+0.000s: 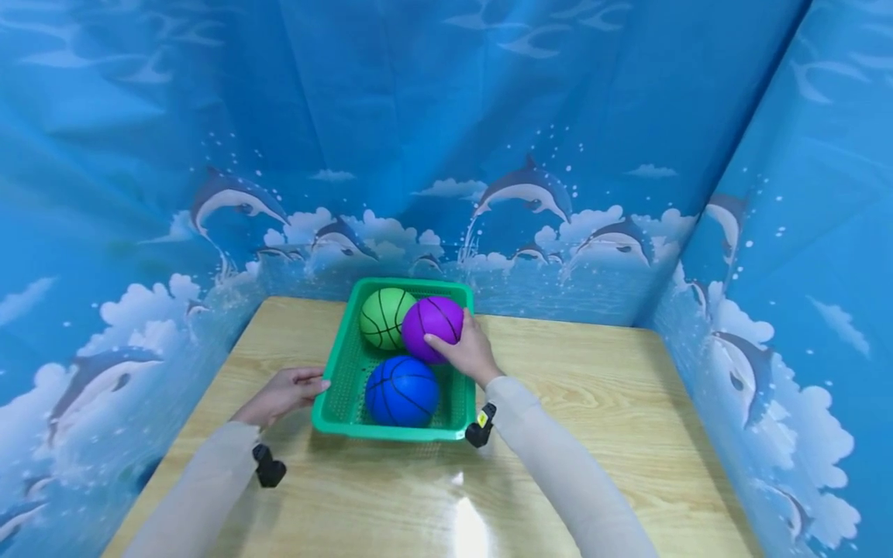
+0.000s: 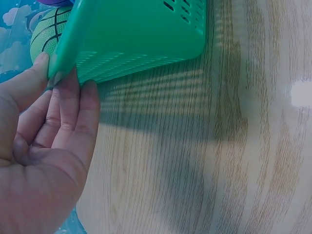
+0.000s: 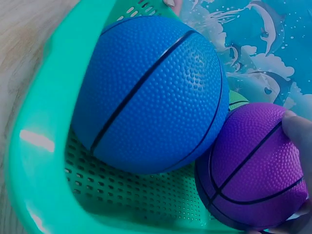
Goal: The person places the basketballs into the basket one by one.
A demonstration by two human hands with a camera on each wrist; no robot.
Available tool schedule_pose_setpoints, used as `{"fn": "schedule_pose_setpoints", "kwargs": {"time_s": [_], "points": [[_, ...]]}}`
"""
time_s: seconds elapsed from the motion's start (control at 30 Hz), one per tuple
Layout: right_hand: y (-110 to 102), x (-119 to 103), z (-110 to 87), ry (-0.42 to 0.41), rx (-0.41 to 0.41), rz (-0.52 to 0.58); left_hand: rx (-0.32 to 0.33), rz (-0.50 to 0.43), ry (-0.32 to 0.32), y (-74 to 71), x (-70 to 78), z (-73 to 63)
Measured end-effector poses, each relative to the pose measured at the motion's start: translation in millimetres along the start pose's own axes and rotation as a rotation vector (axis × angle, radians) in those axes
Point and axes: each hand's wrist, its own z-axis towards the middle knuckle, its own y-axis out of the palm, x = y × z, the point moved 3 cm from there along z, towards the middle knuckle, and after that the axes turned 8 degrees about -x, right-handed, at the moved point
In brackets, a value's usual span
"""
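A green plastic basket (image 1: 322, 418) with perforated walls stands on the table and holds three small basketballs. The green ball (image 1: 382, 319) lies at the far left, the blue ball (image 1: 402, 392) near the front, and the purple ball (image 1: 434, 319) at the right. My right hand (image 1: 470, 350) grips the purple ball, thumb on the near side and fingers round its right side. In the right wrist view the purple ball (image 3: 253, 165) sits against the blue ball (image 3: 156, 92). My left hand (image 2: 53, 131) pinches the basket's left rim, thumb over the top and fingers beneath.
The wooden table (image 1: 572, 403) extends to both sides of the basket and in front of it. A blue curtain (image 1: 391, 139) printed with dolphins and clouds rises behind the table and along its sides. Dark wrist cameras (image 1: 268, 466) sit on both forearms.
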Motion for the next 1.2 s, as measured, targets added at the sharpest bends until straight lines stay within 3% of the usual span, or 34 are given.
{"fn": "schedule_pose_setpoints", "kwargs": {"time_s": [0.27, 0.47, 0.73, 1.2], "points": [[-3.8, -0.3, -3.6, 0.002, -0.016, -0.004, -0.006, -0.001, -0.008, -0.1, 1.6, 0.1], [-0.3, 4.0, -2.7, -0.019, 0.010, 0.072, -0.007, -0.007, -0.006, -1.3, -0.8, 0.2], [3.1, 11.8, -0.4, -0.133, 0.082, 0.107, 0.012, -0.020, -0.020, -0.8, -0.7, 1.6], [6.9, 16.7, 0.7, -0.130, 0.076, 0.108, -0.006, -0.039, 0.000, -0.4, -1.8, -0.6]]}}
